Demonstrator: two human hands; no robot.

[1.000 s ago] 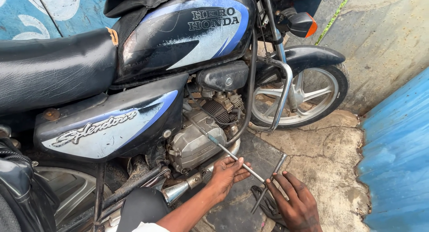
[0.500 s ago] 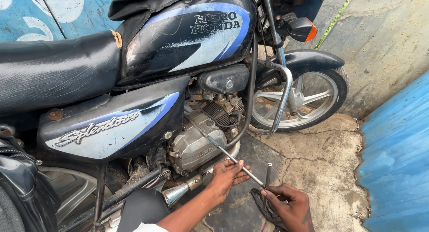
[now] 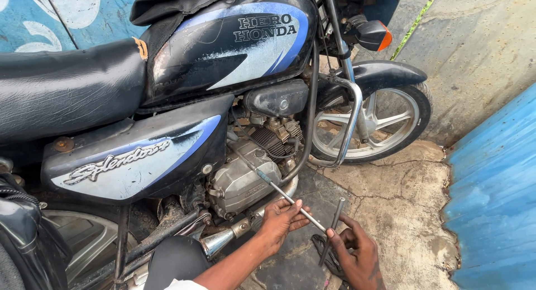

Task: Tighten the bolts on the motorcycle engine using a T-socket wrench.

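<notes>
Bare steel, thin and round, forms the long rod [image 3: 290, 201] that slants from the ribbed, dull-grey engine casing [image 3: 243, 181] of the blue-and-black motorcycle [image 3: 223, 50] down toward the cracked concrete ground [image 3: 396, 195]. The left hand [image 3: 282, 220] curls its fingers around the rod's lower stretch, gripping it. The right hand [image 3: 357, 253] pinches a shorter dark metal bar [image 3: 333, 229], held nearly upright just beside the rod's end. A chromed, curved crash guard [image 3: 349, 122] gleams before the spoked front wheel [image 3: 371, 119].
</notes>
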